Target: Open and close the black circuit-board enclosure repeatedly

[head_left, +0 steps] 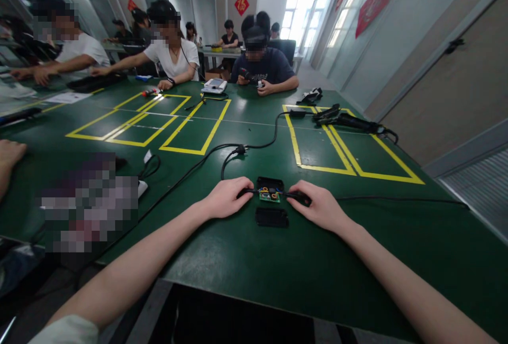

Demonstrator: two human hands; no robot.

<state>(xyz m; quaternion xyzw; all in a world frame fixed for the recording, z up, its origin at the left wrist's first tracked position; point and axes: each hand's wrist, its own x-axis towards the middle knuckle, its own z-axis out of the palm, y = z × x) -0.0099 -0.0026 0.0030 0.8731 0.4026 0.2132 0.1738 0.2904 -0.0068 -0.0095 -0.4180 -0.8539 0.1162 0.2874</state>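
Note:
My left hand (230, 197) is closed on a black cable (246, 191) at the left side of a small green circuit board (270, 195). From the right, my right hand (321, 207) pinches the thick black cable end (298, 196) leading to the same board. Orange-yellow ring-shaped parts and thin wires show on the board. Just behind it lies one black plastic case half (270, 181), partly hidden by the board. The other case half (272, 217) rests on the green table in front, touched by neither hand.
A plug (240, 149) on a black cord lies beyond my left hand. Yellow tape (325, 168) marks rectangles on the table (222, 259). A black corded tool (353, 121) is at the far right. Across the table, a co-worker (264, 69) holds small items; others sit left.

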